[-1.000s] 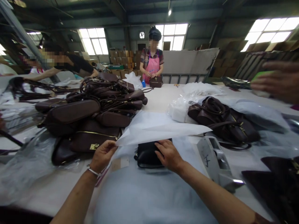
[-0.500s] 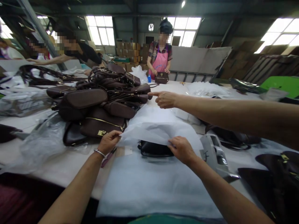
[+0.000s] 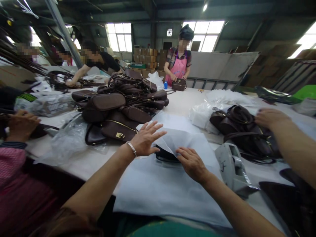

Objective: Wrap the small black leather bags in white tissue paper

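Observation:
In the head view, my left hand (image 3: 145, 139) is open, its fingers spread over the left part of a folded white wrapping sheet (image 3: 170, 192). My right hand (image 3: 191, 161) pinches the sheet's folded-over edge in front of me. Between my two hands a dark, rounded bag (image 3: 166, 154) shows from under the fold; most of it is covered by the sheet. Just beyond my left hand lies a brown leather bag (image 3: 118, 130) with a gold zip and clasp, at the front of a heap of similar bags.
A grey tape dispenser (image 3: 233, 171) stands right of the sheet. A co-worker's hand (image 3: 271, 118) reaches to dark bags (image 3: 242, 131) at the right. Another person's hand (image 3: 22, 125) is at the left edge, near crumpled clear plastic (image 3: 66, 144). Across the table a person in a pink apron (image 3: 179, 70) handles a brown bag.
My left hand has let go of the sheet's left corner and spread its fingers over the fold. The co-worker's pointing arm has swung right. Another person's hand has appeared at left.

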`<action>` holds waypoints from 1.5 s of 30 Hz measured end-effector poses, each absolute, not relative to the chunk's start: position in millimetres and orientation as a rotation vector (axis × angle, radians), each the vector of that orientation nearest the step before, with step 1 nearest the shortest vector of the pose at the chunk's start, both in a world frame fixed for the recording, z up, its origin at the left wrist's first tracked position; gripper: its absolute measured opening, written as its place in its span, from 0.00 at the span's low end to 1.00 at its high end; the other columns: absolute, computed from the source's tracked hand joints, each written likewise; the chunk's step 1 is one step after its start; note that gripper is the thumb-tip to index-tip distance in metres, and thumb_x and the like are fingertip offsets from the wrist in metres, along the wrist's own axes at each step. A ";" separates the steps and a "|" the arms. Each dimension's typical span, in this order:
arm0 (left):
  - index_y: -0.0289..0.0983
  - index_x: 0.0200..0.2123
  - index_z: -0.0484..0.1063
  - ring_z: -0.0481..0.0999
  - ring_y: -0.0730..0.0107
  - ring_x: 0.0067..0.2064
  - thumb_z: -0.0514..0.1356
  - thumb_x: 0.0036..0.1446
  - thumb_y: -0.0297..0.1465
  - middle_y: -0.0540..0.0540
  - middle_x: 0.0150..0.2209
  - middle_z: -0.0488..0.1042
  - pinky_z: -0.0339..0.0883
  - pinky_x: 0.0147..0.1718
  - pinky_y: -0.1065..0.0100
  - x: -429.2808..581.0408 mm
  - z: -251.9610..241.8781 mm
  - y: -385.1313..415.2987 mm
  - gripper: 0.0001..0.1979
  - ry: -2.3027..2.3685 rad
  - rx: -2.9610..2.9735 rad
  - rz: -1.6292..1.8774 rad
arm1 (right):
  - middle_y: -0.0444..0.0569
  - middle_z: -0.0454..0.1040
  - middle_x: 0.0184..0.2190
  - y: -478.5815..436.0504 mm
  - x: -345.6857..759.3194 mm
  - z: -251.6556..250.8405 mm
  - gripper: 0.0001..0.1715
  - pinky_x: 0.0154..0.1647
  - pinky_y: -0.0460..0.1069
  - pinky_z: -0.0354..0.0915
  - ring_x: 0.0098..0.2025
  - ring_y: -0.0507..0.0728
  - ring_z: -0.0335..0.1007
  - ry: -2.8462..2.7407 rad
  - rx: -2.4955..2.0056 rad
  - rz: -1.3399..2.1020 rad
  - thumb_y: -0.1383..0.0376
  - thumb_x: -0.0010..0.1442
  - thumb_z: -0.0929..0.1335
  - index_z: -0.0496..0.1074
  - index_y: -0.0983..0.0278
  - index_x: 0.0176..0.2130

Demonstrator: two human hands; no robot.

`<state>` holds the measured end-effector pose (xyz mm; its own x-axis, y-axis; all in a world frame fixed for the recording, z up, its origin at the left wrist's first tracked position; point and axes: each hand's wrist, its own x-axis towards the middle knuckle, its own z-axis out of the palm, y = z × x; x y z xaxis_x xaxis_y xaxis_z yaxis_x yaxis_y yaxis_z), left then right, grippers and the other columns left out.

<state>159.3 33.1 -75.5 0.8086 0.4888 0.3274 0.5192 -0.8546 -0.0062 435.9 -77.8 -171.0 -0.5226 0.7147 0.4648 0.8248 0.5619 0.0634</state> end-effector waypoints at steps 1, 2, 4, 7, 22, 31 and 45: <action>0.47 0.67 0.57 0.46 0.43 0.72 0.70 0.49 0.41 0.42 0.71 0.53 0.38 0.68 0.40 170.6 -76.4 35.5 0.44 -0.765 -2.916 -0.359 | 0.54 0.74 0.55 -77.6 436.0 -171.5 0.17 0.59 0.57 0.58 0.61 0.61 0.64 -2.416 -1.235 -0.396 0.73 0.70 0.60 0.77 0.64 0.43; 0.47 0.67 0.57 0.46 0.42 0.72 0.72 0.47 0.40 0.41 0.70 0.56 0.36 0.67 0.38 179.9 -78.5 39.0 0.46 -0.733 -2.927 -0.252 | 0.54 0.74 0.55 -77.2 436.3 -171.7 0.16 0.59 0.57 0.58 0.61 0.61 0.64 -2.417 -1.214 -0.402 0.73 0.70 0.60 0.76 0.64 0.43; 0.46 0.65 0.61 0.51 0.43 0.70 0.73 0.45 0.37 0.40 0.61 0.69 0.35 0.66 0.35 191.5 -84.1 46.5 0.44 -0.692 -2.933 -0.083 | 0.54 0.74 0.55 -76.3 437.7 -171.8 0.15 0.58 0.57 0.59 0.61 0.61 0.65 -2.405 -1.170 -0.410 0.73 0.69 0.61 0.76 0.64 0.42; 0.41 0.50 0.74 0.67 0.49 0.61 0.70 0.49 0.32 0.43 0.41 0.80 0.36 0.66 0.37 190.9 -91.2 49.1 0.23 -0.661 -2.902 0.005 | 0.55 0.75 0.54 -77.1 441.7 -172.0 0.14 0.56 0.57 0.62 0.59 0.61 0.67 -2.360 -1.145 -0.402 0.74 0.68 0.61 0.75 0.65 0.41; 0.36 0.41 0.73 0.75 0.62 0.34 0.48 0.67 0.28 0.41 0.40 0.72 0.65 0.30 0.64 163.2 -141.6 -35.2 0.14 -1.452 -2.597 -0.008 | 0.56 0.75 0.52 -90.6 461.5 -185.1 0.13 0.56 0.57 0.66 0.56 0.61 0.69 -2.241 -1.208 -0.321 0.72 0.68 0.61 0.74 0.64 0.39; 0.36 0.36 0.73 0.70 0.59 0.54 0.51 0.66 0.23 0.41 0.44 0.75 0.58 0.61 0.52 149.7 -169.4 -46.8 0.11 -1.123 -2.499 -0.457 | 0.55 0.74 0.52 -97.2 463.9 -191.7 0.12 0.55 0.57 0.66 0.54 0.61 0.70 -2.226 -1.201 -0.371 0.72 0.68 0.61 0.73 0.64 0.39; 0.38 0.36 0.73 0.70 0.60 0.48 0.54 0.66 0.27 0.44 0.43 0.75 0.59 0.51 0.53 148.5 -175.3 -47.8 0.08 -1.105 -2.560 -0.376 | 0.52 0.78 0.39 -67.5 458.2 -123.9 0.12 0.48 0.54 0.66 0.42 0.59 0.74 -2.354 -1.266 -0.026 0.58 0.68 0.65 0.74 0.63 0.39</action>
